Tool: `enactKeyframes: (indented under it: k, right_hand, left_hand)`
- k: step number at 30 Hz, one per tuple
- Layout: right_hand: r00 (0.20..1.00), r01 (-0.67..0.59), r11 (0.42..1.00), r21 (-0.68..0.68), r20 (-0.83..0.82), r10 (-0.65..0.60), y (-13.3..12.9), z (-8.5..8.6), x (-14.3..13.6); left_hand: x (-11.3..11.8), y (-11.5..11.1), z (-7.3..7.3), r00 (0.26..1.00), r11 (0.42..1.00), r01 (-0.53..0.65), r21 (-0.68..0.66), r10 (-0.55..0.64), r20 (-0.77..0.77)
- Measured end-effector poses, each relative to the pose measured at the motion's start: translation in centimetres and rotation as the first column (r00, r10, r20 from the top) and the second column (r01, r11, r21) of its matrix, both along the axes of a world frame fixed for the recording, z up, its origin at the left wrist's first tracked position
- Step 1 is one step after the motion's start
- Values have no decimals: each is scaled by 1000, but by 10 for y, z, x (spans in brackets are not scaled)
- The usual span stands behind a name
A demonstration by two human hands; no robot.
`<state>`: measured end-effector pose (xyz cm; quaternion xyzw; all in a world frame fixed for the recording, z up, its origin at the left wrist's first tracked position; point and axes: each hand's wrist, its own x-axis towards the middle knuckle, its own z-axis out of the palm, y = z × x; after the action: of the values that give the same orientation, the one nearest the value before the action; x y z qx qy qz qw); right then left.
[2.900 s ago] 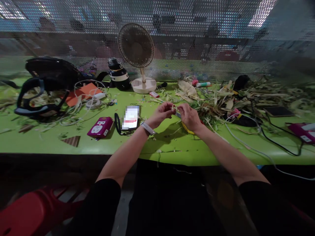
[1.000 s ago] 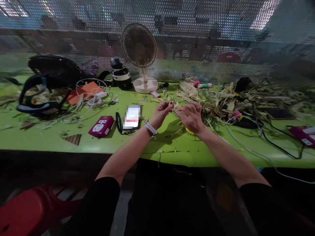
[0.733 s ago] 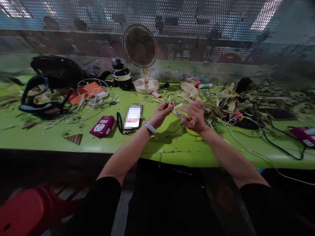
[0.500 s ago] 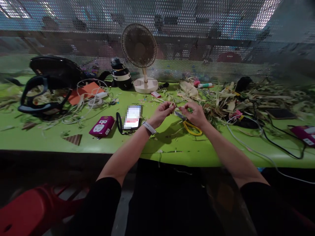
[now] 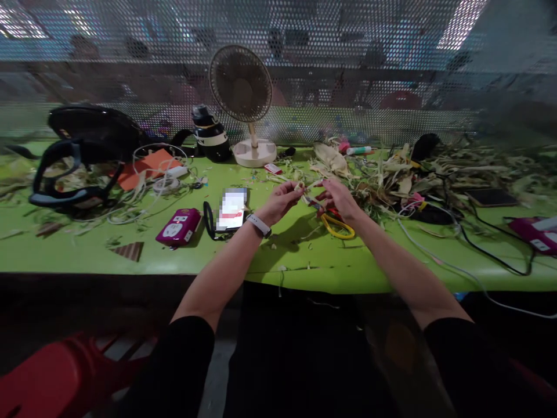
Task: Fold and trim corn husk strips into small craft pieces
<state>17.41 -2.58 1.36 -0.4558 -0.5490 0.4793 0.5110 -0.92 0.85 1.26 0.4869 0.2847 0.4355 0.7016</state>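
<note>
My left hand (image 5: 281,203), with a light watch strap on the wrist, pinches a small pale piece of dried husk (image 5: 299,186) between thumb and fingertips. To its right is my right hand (image 5: 339,200), thumb and index finger apart. A thin pale strip (image 5: 314,186) runs from near the left fingertips toward the right index finger; whether the right hand touches it is unclear. Scissors with a yellow handle (image 5: 337,227) lie under and beside the right hand, which partly hides them. Something red shows below the right palm.
Dried husks (image 5: 400,174) are heaped at the right. A fan (image 5: 255,152), a bottle (image 5: 212,136) and a husk bundle (image 5: 333,159) stand or lie toward the perforated screen. At left are a phone (image 5: 232,210), a purple power socket (image 5: 178,227), cables and black bags.
My right hand's thumb has moved down and away from the index finger, over the scissors. The pale strip now shows between the hands. My left hand keeps its pinch; the view has shifted slightly.
</note>
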Motion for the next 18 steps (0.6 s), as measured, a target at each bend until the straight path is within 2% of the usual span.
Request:
enactKeyframes:
  k: [1,3,7,9,14,16,18]
  right_hand:
    - [999,-35,998,-54,-40,33,0,1,1]
    - [995,-56,997,-51,-83,52,-2,3,2]
    - [992,-75,984,161,-89,90,-8,4,0]
    - [991,-100,973,209,-67,116,-10,4,-3]
    - [1000,22,936,351,-18,-17,-7,2,-7]
    - [999,35,947,320,-31,-26,-7,2,-8]
    - [999,8,975,220,-38,0,-7,3,-9]
  left_hand:
    - [-1,2,0,999,999,-40,-20,40,2]
    - [-2,6,-1,996,995,-88,-53,88,2]
    - [-3,9,-3,998,995,-66,-76,67,12]
    - [-3,8,-3,1000,997,-25,-73,26,9]
    - [2,2,-5,998,998,59,19,-58,-30]
    - [4,0,-6,997,997,36,75,-31,-64]
    - [5,-1,-6,996,992,-10,126,21,-85]
